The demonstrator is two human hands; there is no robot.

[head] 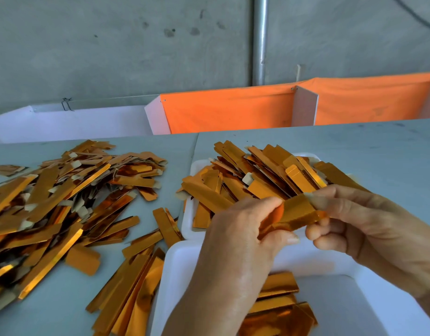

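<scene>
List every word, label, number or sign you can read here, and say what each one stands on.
None: no text can be read anywhere in this view.
The gold strip pinched between the left hand and the right hand is plain foil.
The loose pile, white tray, orange cloth and grey wall bear no lettering.

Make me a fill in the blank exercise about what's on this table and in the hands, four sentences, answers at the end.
1. The gold strip is gripped by ____ hands, the left hand and the right hand.
2. The far tray, heaped with strips, is ____ in colour.
3. A loose pile lies on the table to the ____ of that tray.
4. The cloth behind the table is ____.
Missing words: both, white, left, orange.
</scene>
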